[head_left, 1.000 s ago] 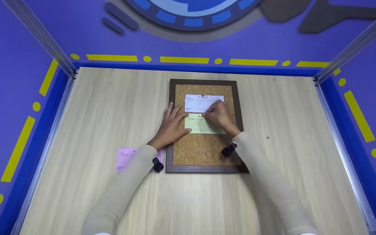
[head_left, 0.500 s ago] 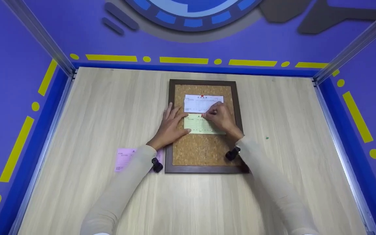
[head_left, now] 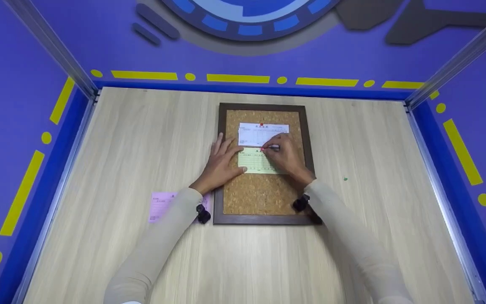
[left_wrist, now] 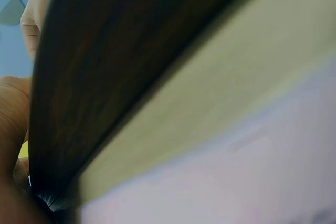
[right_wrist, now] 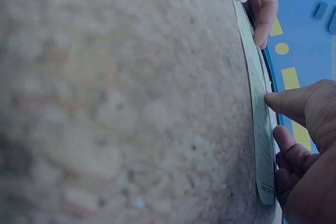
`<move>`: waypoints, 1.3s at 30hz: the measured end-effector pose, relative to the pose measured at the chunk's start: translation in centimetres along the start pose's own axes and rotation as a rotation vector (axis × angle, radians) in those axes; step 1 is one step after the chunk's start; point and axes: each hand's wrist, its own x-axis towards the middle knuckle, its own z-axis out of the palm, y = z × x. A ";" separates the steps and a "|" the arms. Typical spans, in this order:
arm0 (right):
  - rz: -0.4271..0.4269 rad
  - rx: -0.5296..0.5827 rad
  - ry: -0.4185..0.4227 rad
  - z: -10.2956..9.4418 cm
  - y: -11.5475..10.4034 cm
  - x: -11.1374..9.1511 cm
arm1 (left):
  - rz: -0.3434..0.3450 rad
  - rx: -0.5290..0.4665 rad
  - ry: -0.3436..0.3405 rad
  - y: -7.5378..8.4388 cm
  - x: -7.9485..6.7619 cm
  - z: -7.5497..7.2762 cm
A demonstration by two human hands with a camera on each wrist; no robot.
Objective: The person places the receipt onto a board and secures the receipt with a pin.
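A corkboard [head_left: 260, 194] with a dark frame lies flat on the wooden table. Across it is a pale green slip [head_left: 249, 161], just below a white slip [head_left: 249, 136] that has a red pin [head_left: 261, 124] at its top edge. My left hand [head_left: 221, 165] spreads over the board's left side, fingertips and thumb pressing the green slip's left end. At that slip's top middle, my right hand [head_left: 287, 155] holds a small red push pin [head_left: 262, 149] at its fingertips. The right wrist view shows the thumb [right_wrist: 289, 101] against the paper; the pin is hidden there.
A pink slip [head_left: 161, 207] lies left of the board, partly under the left forearm. To the right, a tiny green object [head_left: 345, 179] rests on the table. Blue panels [head_left: 243, 61] with yellow marks stand around the table.
The right hand stays at the red push pin, its fingers shifting slightly so that a gap shows between them. The left hand and the slips have not visibly moved.
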 end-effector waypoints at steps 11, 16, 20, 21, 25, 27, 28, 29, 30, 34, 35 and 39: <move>0.021 -0.063 -0.015 0.1 -0.4 0.0 | 0.014 -0.002 0.016 0.2 -0.1 -0.1; 0.012 -0.081 -0.013 0.1 -0.4 0.1 | 0.004 0.003 0.015 0.2 0.0 -0.1; 0.009 -0.077 -0.010 0.1 -0.4 0.1 | 0.006 -0.006 0.017 0.0 0.1 0.0; 0.009 -0.078 -0.010 0.1 -0.3 0.1 | 0.008 -0.006 0.019 0.0 0.1 0.1; -0.006 -0.089 -0.013 0.0 -0.3 0.1 | 0.003 0.000 0.011 -0.1 0.1 0.1; -0.009 -0.101 -0.018 -0.1 -0.4 0.1 | 0.000 0.014 0.003 0.1 0.1 0.1; -0.007 -0.109 -0.020 -0.1 -0.4 0.0 | -0.003 0.018 -0.002 0.2 0.1 0.0; 0.000 -0.114 -0.025 -0.2 -0.5 0.0 | -0.004 0.021 -0.005 0.2 0.1 0.0; 0.007 -0.118 -0.029 -0.2 -0.6 0.0 | -0.003 0.021 -0.005 0.3 0.1 0.0; 0.028 -0.132 -0.039 -0.4 -0.8 0.0 | 0.005 0.019 0.002 0.4 0.1 -0.1; 0.031 -0.132 -0.042 -0.3 -0.8 0.0 | 0.009 0.018 0.007 0.3 0.1 -0.1; 0.040 -0.149 -0.052 -0.2 -0.8 -0.1 | 0.015 0.018 0.015 0.3 0.0 -0.1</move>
